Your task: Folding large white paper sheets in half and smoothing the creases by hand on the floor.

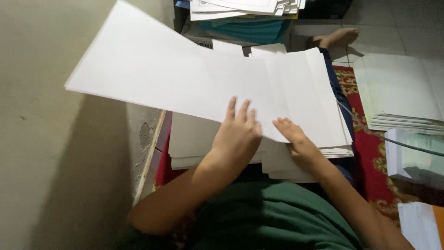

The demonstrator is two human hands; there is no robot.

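Two hands rest flat and spread on white paper: left hand (236,134) presses a large lifted sheet (152,69), right hand (293,136) beside it lies on the stack (319,111) beneath.

Two hands: the left hand (237,134) and the right hand (292,135). One large white sheet (152,69) is lifted at ten o'clock. Four paper stacks show: centre (305,92), twelve o'clock (240,8), three o'clock (402,92), five o'clock (418,224). One bare foot (337,37).
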